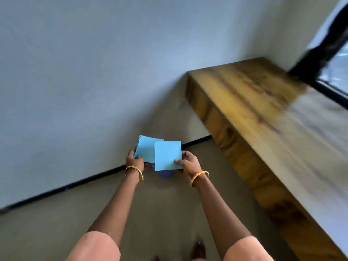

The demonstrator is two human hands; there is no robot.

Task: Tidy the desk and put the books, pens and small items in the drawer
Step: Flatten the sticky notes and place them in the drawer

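Observation:
Both my hands are held out in front of me above the floor, each pinching light blue paper. My left hand (pixel 135 160) grips a small stack of blue paper squares (pixel 146 150) at its lower left corner. My right hand (pixel 187 162) pinches a single blue paper square (pixel 167 155) at its lower right edge; this sheet overlaps the stack on its right side. Something bluish and blurred (pixel 165 174) shows just under the sheets; I cannot tell what it is. The wooden desk (pixel 263 113) runs along the right, its top bare where it shows. No drawer is in view.
A pale wall (pixel 94 81) fills the left and back, meeting the grey floor (pixel 56 223) at a dark skirting line. A dark-framed window (pixel 337 72) sits behind the desk at the far right. My feet show at the bottom edge. The picture is motion-blurred.

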